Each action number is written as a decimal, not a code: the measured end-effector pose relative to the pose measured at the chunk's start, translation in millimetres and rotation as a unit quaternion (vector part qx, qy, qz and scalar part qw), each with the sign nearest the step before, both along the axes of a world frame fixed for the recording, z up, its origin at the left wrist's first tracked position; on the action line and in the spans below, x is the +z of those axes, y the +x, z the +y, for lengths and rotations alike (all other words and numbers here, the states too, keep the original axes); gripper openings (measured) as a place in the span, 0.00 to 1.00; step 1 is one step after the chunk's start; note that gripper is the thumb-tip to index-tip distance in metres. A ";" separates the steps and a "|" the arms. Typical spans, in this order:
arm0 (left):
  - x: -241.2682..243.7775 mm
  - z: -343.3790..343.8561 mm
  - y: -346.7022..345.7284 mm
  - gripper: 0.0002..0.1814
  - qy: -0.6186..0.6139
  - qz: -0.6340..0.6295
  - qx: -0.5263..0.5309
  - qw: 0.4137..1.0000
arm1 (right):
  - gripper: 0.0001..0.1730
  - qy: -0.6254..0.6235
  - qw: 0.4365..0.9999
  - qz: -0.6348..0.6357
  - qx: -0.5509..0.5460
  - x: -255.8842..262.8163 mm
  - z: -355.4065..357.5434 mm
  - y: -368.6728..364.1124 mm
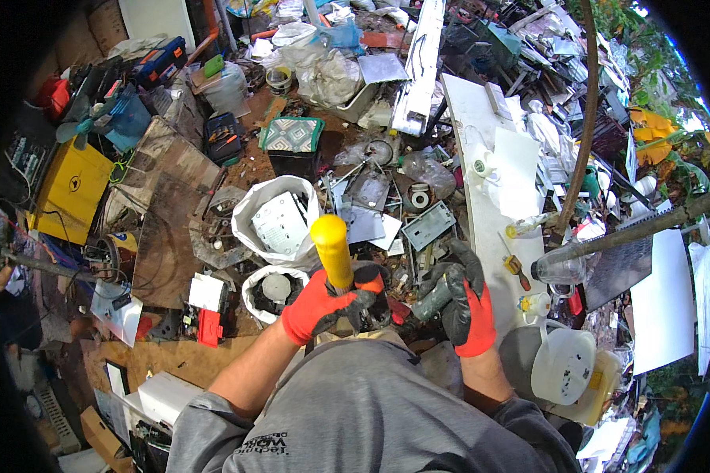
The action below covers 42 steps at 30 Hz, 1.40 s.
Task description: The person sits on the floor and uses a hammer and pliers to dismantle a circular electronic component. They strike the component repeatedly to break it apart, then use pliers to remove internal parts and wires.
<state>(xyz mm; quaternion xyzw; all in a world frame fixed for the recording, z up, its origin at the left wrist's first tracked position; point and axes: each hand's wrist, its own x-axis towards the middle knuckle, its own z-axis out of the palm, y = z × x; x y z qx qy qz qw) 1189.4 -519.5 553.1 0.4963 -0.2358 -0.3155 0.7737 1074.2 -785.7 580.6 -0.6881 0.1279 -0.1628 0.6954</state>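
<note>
My left hand (331,304), in a red and dark grey work glove, is closed around a tool with a thick yellow handle (333,248); the tool's lower part is hidden by the glove. My right hand (470,310), in a matching glove, grips a dark cylindrical object (435,300) whose kind I cannot tell. The hands are apart, in front of my waist. Beyond my left hand stands a white sack (242,222) holding a white metal panel (281,223). A smaller white sack (251,295) with dark scrap sits nearer to me.
To the right a long white board (500,254) bears a screwdriver (518,273), cups and a clear plastic jug (559,269). A white bucket (563,366) is at the lower right. Metal scrap lies ahead, with a box under a patterned cushion (291,135). A yellow panel (71,189) stands left.
</note>
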 end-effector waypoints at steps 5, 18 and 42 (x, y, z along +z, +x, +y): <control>19.3 2.3 5.1 0.21 0.011 0.038 0.012 0.999 | 0.26 0.225 0.966 0.104 0.076 15.9 24.3 0.1; 33.4 -1.0 -1.8 0.32 0.053 0.062 0.044 0.996 | 0.37 0.565 0.806 0.012 0.177 13.3 37.0 15.6; 21.4 10.2 -17.1 0.28 0.033 0.059 -0.011 0.998 | 0.38 0.116 0.963 0.055 0.239 -39.0 52.0 -18.1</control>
